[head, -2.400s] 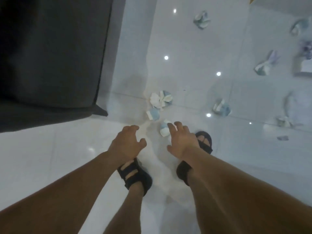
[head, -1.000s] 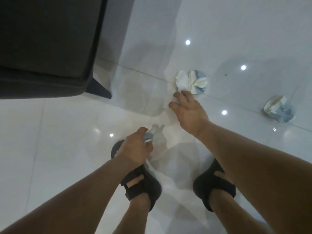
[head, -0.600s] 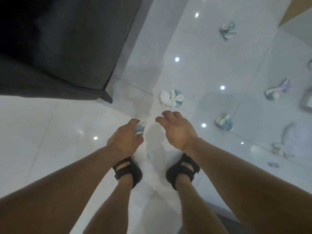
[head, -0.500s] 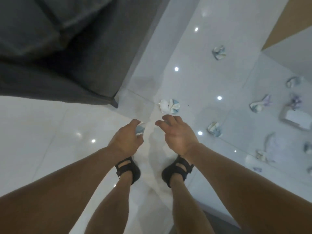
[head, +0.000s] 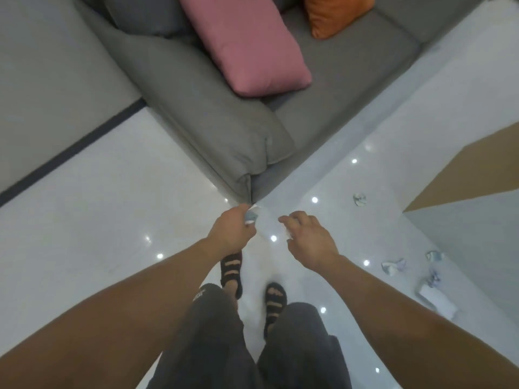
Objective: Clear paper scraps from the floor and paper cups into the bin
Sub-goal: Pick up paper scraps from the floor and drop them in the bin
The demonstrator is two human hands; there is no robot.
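– Paper scraps [head: 393, 267] in the head view: where?
– Strewn over the glossy white floor [head: 84, 220] on the right, apart from both feet. Crumpled, white with blue, three or four close together. One lone crumpled piece [head: 360, 199] farther off, near a tan panel [head: 463, 169]. Nearest of the group, a white lump [head: 436, 300], too blurred to name.
– And in the hands?
– Left hand [head: 230, 230] out front, fingers curled, pinching a small blue-and-white scrap [head: 251, 216] just before the near corner of the grey sofa [head: 224, 130].
– Right hand [head: 307, 242]?
– Just beside the left, not touching it, back up, fingers bent inward. A pale fleck under the thumb side; grasping something or clenched on nothing, impossible to tell.
– Around them?
– Sofa far and left, a pink cushion [head: 252, 46] and an orange cushion [head: 334, 12] on its seat. Close below, dark trousers [head: 213, 346] and black sandals [head: 231, 272], planted on the tiles between the two forearms. Bright spots of lamp reflection dotted over the floor.
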